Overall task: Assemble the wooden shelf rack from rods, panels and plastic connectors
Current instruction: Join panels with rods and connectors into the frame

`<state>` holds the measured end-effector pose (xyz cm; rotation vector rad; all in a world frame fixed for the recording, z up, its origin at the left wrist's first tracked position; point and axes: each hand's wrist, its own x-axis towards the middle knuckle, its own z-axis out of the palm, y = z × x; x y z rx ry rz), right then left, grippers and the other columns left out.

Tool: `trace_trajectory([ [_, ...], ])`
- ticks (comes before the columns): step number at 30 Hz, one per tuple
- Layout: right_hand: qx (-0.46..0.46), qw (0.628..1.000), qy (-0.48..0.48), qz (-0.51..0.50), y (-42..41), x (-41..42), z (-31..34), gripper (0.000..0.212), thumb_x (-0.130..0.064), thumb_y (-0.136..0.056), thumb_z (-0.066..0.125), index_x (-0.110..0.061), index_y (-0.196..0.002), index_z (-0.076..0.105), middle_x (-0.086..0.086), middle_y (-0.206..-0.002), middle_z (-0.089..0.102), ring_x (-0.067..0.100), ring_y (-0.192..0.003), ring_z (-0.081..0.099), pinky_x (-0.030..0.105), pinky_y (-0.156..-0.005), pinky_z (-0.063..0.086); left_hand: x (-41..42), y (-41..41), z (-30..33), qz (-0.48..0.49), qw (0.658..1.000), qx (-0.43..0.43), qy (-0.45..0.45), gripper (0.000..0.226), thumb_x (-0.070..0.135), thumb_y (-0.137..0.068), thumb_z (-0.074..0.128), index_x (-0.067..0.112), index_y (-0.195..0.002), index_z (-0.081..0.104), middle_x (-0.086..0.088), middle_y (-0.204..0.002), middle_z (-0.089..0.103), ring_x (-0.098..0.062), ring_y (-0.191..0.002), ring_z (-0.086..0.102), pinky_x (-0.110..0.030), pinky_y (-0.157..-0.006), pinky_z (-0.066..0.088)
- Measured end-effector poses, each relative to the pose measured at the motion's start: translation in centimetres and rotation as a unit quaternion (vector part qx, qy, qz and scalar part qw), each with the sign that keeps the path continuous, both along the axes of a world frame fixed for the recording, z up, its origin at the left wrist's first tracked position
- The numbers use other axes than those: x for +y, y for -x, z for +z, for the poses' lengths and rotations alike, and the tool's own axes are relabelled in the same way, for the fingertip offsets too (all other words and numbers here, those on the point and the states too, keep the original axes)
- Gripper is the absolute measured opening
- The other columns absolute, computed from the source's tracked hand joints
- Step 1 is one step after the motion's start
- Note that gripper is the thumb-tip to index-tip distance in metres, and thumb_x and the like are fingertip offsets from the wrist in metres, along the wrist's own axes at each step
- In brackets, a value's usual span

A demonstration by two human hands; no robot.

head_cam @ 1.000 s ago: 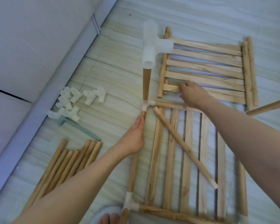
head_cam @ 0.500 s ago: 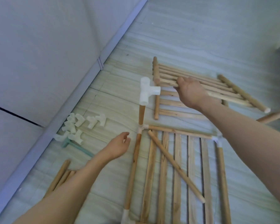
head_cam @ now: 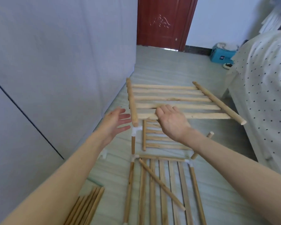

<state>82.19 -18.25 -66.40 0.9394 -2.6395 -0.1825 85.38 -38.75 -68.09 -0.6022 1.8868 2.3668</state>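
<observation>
From the head view, our right hand (head_cam: 172, 122) grips the slatted panel (head_cam: 177, 101) in the air, far above the frame. Our left hand (head_cam: 115, 124) is open beside it. One-handed, it may tip and miss the white connector (head_cam: 136, 131).

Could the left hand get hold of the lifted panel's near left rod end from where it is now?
Probably yes. The left hand is open, fingers pointing at the rod end of the slatted panel, with only open air between them; the right hand grips farther right.
</observation>
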Motion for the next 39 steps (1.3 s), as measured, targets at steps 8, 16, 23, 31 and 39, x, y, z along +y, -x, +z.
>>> trace_trajectory([
  [8, 0.130, 0.988, 0.037, 0.078, -10.5, 1.1, 3.4, 0.016, -0.009, -0.075, 0.045, -0.013, -0.069, 0.059, 0.005, -0.068, 0.059, 0.023, -0.061, 0.058, 0.025, -0.058, 0.044, 4.2, -5.6, 6.1, 0.028, 0.989, -0.054, -0.133, 0.018, 0.022, -0.097, 0.051, 0.005, -0.093, 0.048, -0.014, -0.084, 0.066, -0.027, -0.052, 0.068, -0.028, -0.039, 0.051],
  [16, -0.205, 0.977, 0.053, -0.012, -12.6, 4.9, 3.7, 0.045, -0.047, -0.088, 0.056, -0.014, -0.117, 0.055, 0.004, -0.119, 0.054, 0.023, -0.112, 0.048, 0.030, -0.087, 0.034, 7.1, -9.4, 5.1, 0.047, 0.994, 0.011, -0.103, 0.002, 0.008, -0.098, 0.043, 0.006, -0.099, 0.043, -0.019, -0.091, 0.067, -0.025, -0.058, 0.069, -0.037, -0.052, 0.059],
  [23, -0.444, 0.834, 0.303, -0.126, -11.8, 6.0, 2.9, 0.065, -0.025, -0.080, 0.069, -0.016, -0.138, 0.043, -0.002, -0.140, 0.046, 0.015, -0.127, 0.042, 0.020, -0.097, 0.030, 8.1, -10.4, 5.3, 0.073, 0.992, 0.077, -0.064, 0.025, -0.001, -0.090, 0.052, 0.004, -0.110, 0.037, -0.014, -0.095, 0.057, -0.023, -0.087, 0.064, -0.036, -0.059, 0.060],
  [31, -0.291, 0.659, 0.625, -0.300, -10.1, 4.6, 2.7, 0.049, -0.034, -0.092, 0.053, -0.006, -0.131, 0.042, 0.010, -0.122, 0.056, 0.027, -0.117, 0.052, 0.034, -0.095, 0.041, 9.7, -11.3, 4.6, 0.047, 0.983, 0.169, -0.050, 0.025, 0.005, -0.091, 0.057, 0.014, -0.095, 0.034, -0.003, -0.104, 0.047, -0.009, -0.092, 0.060, -0.037, -0.067, 0.059],
  [39, -0.348, 0.517, 0.718, -0.311, -8.8, 4.3, 5.9, 0.033, -0.030, -0.089, 0.062, -0.004, -0.106, 0.051, 0.013, -0.114, 0.053, 0.027, -0.084, 0.062, 0.035, -0.064, 0.054, 12.2, -12.2, 3.9, -0.076, 0.964, 0.255, -0.015, 0.037, 0.009, -0.083, 0.064, 0.021, -0.098, 0.033, 0.003, -0.122, 0.054, -0.006, -0.103, 0.063, -0.031, -0.081, 0.056],
])
